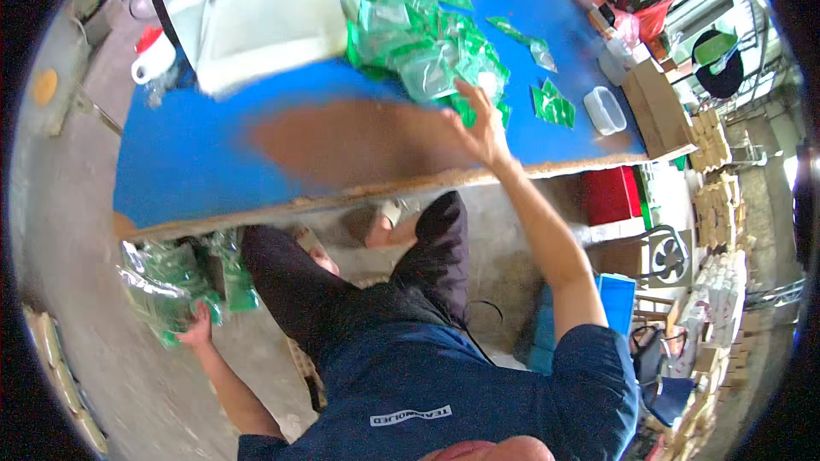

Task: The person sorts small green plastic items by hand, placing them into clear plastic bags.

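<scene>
My right hand (483, 126) is over the blue table, its fingers spread and apart, at the near side of a heap of clear and green plastic packets (427, 38). Nothing shows in its grip. Low on the left, beside the table's front edge, my left hand (197, 324) touches a bunch of clear and green plastic packets (171, 282). Its thumb and fingers look apart, though the fingertips are partly lost against the shiny plastic. Two loose green packets lie right of the heap, one of them a flat green packet (553, 104).
A large pale container (273, 30) stands at the table's back left. On the right are a clear plastic tub (605, 111) and a cardboard box (658, 111). A red bin (611, 196), a fan (669, 256) and a blue crate (615, 294) stand below right.
</scene>
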Tool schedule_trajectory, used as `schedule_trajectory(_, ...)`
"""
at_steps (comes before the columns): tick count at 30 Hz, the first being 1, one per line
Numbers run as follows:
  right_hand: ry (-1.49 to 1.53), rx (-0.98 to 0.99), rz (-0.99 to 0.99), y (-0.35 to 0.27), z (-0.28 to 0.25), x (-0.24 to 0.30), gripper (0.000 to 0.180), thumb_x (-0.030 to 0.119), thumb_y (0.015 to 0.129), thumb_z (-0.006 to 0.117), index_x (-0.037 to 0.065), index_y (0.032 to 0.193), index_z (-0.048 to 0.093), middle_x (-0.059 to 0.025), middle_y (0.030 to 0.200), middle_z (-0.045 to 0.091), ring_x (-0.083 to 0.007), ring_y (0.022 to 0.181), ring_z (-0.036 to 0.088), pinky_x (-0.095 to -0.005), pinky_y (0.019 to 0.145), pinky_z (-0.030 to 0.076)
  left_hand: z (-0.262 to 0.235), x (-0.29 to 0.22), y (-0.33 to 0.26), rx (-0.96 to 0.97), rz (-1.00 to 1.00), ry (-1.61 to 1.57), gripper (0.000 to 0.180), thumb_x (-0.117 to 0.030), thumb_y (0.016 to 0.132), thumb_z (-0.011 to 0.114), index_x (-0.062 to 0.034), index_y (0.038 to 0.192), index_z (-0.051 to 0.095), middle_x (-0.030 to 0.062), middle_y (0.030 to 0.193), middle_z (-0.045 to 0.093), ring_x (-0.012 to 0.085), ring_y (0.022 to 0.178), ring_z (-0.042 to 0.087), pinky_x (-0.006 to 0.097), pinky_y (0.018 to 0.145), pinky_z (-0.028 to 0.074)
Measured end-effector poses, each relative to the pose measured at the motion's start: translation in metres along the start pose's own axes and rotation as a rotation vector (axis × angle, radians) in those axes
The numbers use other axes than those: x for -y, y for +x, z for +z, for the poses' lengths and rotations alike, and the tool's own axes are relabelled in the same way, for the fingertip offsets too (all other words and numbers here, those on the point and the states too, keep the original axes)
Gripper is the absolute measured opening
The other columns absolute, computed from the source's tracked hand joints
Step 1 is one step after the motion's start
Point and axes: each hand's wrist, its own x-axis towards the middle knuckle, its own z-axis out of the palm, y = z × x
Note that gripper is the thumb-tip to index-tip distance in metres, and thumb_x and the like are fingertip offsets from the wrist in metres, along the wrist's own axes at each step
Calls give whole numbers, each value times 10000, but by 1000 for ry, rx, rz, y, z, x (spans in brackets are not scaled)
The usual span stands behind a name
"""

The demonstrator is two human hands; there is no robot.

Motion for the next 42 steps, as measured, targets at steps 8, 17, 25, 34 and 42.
schedule_trajectory(8, -404, 108, 225, 81, 84, -72, 921, 766, 761, 572, 233, 1487, 379, -256, 1548, 241, -508, 1405, 218, -727, 1070, 165, 80, 80, -144, 617, -305, 441, 870, -676, 874, 543, -63, 1471, 380, 151, 1459, 460, 331, 1309, 459, 508, 1105, 338)
schedule_trajectory(17, -298, 169, 97, 20, 100, 32, 844, 702, 814, 536, 129, 1432, 478, -283, 1511, 306, -516, 1408, 206, -707, 1104, 105, 80, 204, -229, 1146, -667, 846, 948, -771, 852, 425, 8, 1392, 439, 237, 1352, 535, 405, 1202, 539, 538, 1056, 381)
schedule_trajectory(25, 15, -142, 88, 6, 88, 48, 737, 566, 934, 495, 47, 1448, 399, -260, 1494, 345, -428, 1433, 242, -591, 1154, 187, 94, 351, -268, 983, -325, 1584, 407, -335, 1023, 478, 20, 1210, 546, 197, 1187, 636, 294, 1086, 628, 434, 950, 500)
schedule_trajectory(34, 196, 407, -479, -78, 71, 114, 678, 521, 894, 586, -14, 1307, 545, -239, 1426, 457, -406, 1392, 342, -548, 1155, 237, 88, 363, -279, 825, -195, 1149, 390, -318, 983, 599, 12, 1187, 557, 118, 1087, 658, 214, 941, 663, 372, 849, 551)
schedule_trajectory(42, -18, 232, -358, -7, 87, 74, 789, 514, 821, 685, -10, 1368, 464, -221, 1421, 464, -403, 1345, 404, -528, 1123, 301, 87, 336, -274, 677, -50, 1082, 295, -200, 941, 652, -95, 1205, 575, 18, 1134, 653, 171, 1009, 639, 323, 758, 563)
